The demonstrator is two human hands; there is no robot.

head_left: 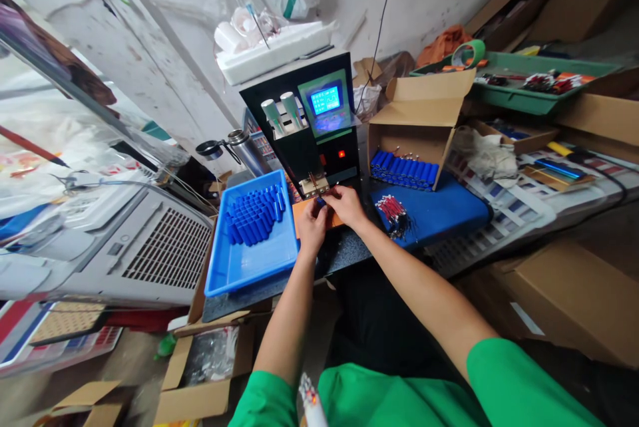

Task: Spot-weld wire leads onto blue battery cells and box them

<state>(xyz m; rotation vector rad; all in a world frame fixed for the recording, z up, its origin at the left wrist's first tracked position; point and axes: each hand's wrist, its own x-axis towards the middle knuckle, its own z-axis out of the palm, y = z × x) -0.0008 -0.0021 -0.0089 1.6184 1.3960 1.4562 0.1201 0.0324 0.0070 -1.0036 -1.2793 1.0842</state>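
Note:
Below the electrodes [313, 184] of a black spot welder [279, 147], my left hand [313, 224] is closed around a blue cylindrical battery cell [321, 202], mostly covered by the fingers. My right hand [347, 205] pinches at the cell's upper end, close to the electrodes; whatever lies between its fingertips is too small to make out. An orange board [302, 213] lies under both hands. To the left, a blue tray [254, 271] holds many upright blue cells [252, 217]. A bundle of red leads [392, 209] rests right of my right hand.
Behind the leads stands an open cardboard box [424, 98] with stacked blue cells [404, 169]. A steel cup [245, 147] is behind the tray. The welder's screen [325, 100] glows blue. A white stick with a glowing tip [312, 400] shows low in view.

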